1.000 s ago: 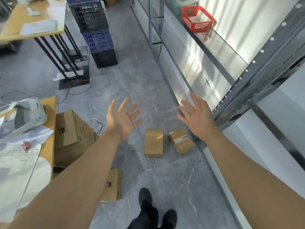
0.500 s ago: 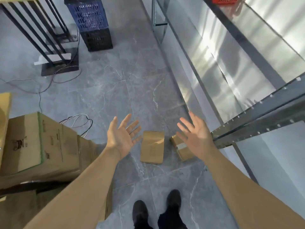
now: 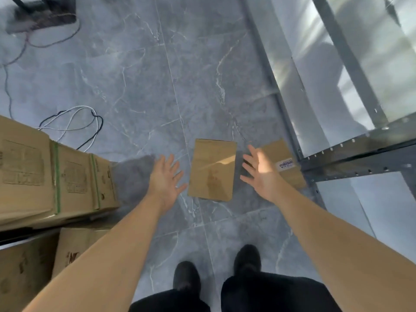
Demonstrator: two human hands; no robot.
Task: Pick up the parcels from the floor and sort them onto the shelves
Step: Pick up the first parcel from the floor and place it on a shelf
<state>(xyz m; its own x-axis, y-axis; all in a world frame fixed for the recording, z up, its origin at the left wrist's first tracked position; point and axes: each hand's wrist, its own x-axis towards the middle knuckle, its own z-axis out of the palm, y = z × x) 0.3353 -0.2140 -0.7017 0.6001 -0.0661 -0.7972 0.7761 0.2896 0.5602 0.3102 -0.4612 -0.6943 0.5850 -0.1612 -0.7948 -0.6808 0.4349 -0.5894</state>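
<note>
The person has bent lower over the grey marbled floor [image 3: 144, 91] than a second ago, and both hands have dropped closer to it. The left hand [image 3: 165, 179] and right hand [image 3: 261, 174], both spread and empty, flank the flat brown cardboard parcel [image 3: 211, 170]. A second brown parcel with a white label [image 3: 284, 163] lies right, against the grey metal shelf frame [image 3: 360, 158]. Nothing is lifted yet.

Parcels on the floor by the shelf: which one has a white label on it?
The parcel nearest the shelf post, partly hidden behind the right hand. Its top bears a white printed label; the parcel between the two hands is plain brown.
</note>
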